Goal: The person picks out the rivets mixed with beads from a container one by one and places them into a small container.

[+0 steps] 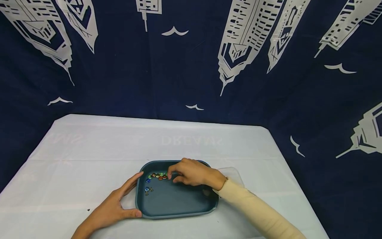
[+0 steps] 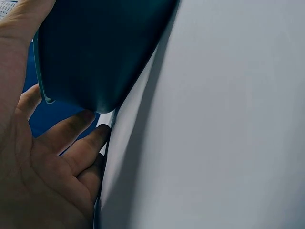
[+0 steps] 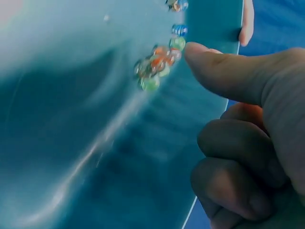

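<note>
A dark teal tray (image 1: 179,205) lies on the white-covered table. Along its far left part runs a cluster of glass marbles (image 1: 160,176), green, orange-brown and blue, also seen in the right wrist view as marbles (image 3: 157,64). Nearer the tray's left side lie a blue piece (image 1: 147,189) and a small gold-coloured piece (image 1: 151,189), too small to identify. My left hand (image 1: 114,202) spans the tray's left side, fingertips and thumb touching it. Over the tray, my right hand (image 1: 192,172) has its index finger and thumb apart beside the marbles; its other fingers are curled.
A clear plastic container or lid (image 1: 232,174) is beyond the tray's right side, partly hidden by the right arm. A small dark speck (image 1: 88,209) lies to the left on the white cloth (image 1: 89,159). Dark blue printed fabric (image 1: 134,73) hangs behind the table.
</note>
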`<state>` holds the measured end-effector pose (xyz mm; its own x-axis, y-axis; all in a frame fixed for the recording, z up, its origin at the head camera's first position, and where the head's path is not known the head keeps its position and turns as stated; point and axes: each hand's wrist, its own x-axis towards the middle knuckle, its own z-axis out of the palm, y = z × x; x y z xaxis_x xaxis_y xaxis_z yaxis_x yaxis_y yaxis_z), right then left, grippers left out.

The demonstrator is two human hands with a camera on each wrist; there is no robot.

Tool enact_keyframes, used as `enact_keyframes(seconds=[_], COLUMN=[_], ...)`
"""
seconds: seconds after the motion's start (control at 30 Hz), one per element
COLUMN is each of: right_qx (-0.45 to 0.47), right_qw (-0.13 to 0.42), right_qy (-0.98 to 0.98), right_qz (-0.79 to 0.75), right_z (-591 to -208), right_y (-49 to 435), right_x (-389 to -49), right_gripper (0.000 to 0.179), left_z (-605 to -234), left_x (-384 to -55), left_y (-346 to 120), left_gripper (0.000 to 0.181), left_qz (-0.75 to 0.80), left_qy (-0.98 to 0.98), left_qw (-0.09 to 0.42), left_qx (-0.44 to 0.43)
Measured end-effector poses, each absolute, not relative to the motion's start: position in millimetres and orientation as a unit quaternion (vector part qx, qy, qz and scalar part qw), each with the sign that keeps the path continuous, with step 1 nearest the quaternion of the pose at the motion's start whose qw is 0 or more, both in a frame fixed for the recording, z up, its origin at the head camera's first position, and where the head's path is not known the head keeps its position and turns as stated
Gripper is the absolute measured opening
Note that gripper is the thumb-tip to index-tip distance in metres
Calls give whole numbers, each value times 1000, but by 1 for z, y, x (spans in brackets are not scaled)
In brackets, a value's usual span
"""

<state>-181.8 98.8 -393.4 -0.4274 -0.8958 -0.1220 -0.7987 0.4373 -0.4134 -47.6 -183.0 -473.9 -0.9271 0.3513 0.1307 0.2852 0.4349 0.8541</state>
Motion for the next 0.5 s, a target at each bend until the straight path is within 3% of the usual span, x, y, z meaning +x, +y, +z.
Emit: enact_keyframes(seconds=[0.5], right_qx=[-560], right_qw=[170], right_qy=[800], right_qz=[-131], right_z=[-407], right_y=[57], right_x=[-181], right_gripper=[16], left_z=[-474], left_x=[-48], left_y=[-183], left_gripper=[111], left_qz=[485], left_qy=[855], left_qw=[39], left_qx=[177])
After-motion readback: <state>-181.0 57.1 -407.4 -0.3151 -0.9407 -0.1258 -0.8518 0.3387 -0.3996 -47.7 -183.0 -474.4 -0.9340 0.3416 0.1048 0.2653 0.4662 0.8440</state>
